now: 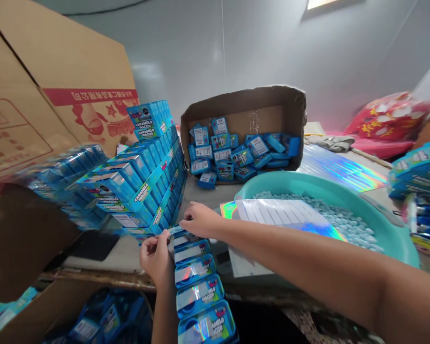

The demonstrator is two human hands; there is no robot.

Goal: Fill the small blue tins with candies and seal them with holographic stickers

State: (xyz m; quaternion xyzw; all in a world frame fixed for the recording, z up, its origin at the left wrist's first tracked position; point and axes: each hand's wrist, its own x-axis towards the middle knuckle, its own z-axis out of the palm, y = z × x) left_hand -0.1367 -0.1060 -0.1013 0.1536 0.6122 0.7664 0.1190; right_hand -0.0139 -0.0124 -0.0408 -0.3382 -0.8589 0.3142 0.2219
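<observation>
A row of small blue candy boxes (pixel 200 296) runs away from me along the table's front, each with a silvery sticker strip across its face. At the far end of that row, my left hand (pixel 156 255) is closed in a pinch on the pale end of a sticker strip (pixel 171 233). My right hand (pixel 202 219) reaches across from the right, its fingers curled closed over the farthest box; what its fingertips hold is hidden. Under my right forearm lie sheets of silvery stickers (pixel 275 212), partly over a teal basin (pixel 403 239).
Pale blue candies (pixel 354 224) fill part of the basin. An open carton (pixel 243 102) of loose candy boxes lies behind. Stacked display trays (pixel 139 191) stand left, beside large cartons (pixel 89 71). Below the table edge, another carton (pixel 50 306) contains blue packs.
</observation>
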